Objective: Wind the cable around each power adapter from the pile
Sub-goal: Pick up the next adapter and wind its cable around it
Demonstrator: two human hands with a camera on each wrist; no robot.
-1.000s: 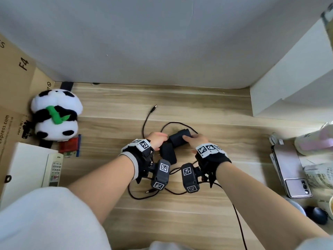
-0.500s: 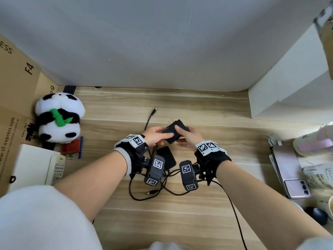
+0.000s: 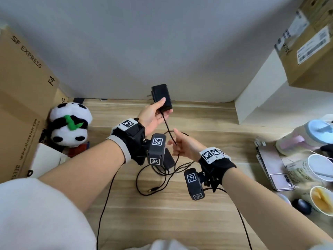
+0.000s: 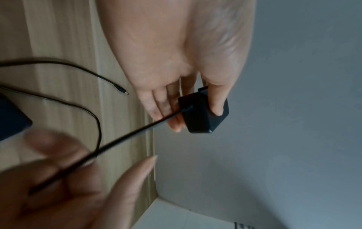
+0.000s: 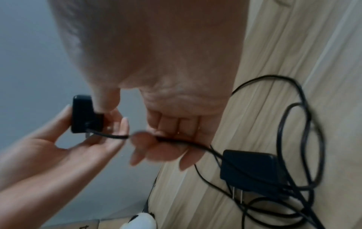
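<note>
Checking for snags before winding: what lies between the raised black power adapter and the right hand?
Only the adapter's own thin black cable, running from the black power adapter down to the right hand; the head view shows it.

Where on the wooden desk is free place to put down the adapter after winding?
Bare wood lies between the raised black power adapter and the white shelf block; also the near strip. Crowded: the tangled black cables at centre, and the pink phone side.

Panda plush [image 3: 69,123] left by my SF Express box [image 3: 21,98]; phone [image 3: 273,166], cups [image 3: 320,166], mouse [image 3: 301,206] right; labelled carton [image 3: 310,47] upper right.
</note>
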